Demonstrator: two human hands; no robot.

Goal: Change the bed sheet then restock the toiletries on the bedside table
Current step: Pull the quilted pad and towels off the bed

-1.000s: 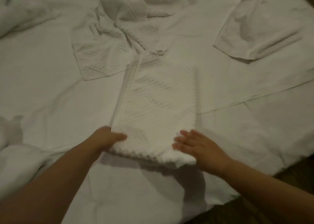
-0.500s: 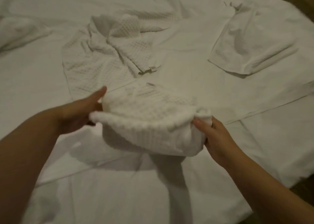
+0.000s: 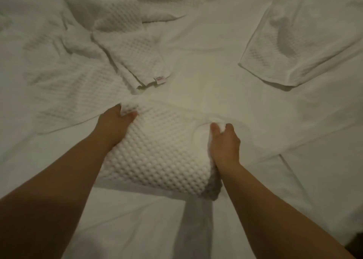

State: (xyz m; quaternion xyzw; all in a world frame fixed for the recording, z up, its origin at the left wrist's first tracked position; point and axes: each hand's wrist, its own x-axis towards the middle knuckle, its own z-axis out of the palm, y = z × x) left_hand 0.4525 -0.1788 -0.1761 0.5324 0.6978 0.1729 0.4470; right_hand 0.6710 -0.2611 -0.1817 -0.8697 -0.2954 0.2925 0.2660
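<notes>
Gripping: left hand [image 3: 115, 121] and right hand [image 3: 224, 139] each pinch a far corner of the folded towel [image 3: 159, 150].
Towel: lies on the bed sheet [image 3: 206, 93], between both forearms; its near right end is in shadow.
Further back: a crumpled towel [image 3: 102, 48] at left, its tag [image 3: 159, 80] unreadable.
Far right: another towel [image 3: 294, 38], cut off by the frame.

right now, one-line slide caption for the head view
Both hands, left hand and right hand, grip a folded waffle towel on the bed sheet.
</notes>
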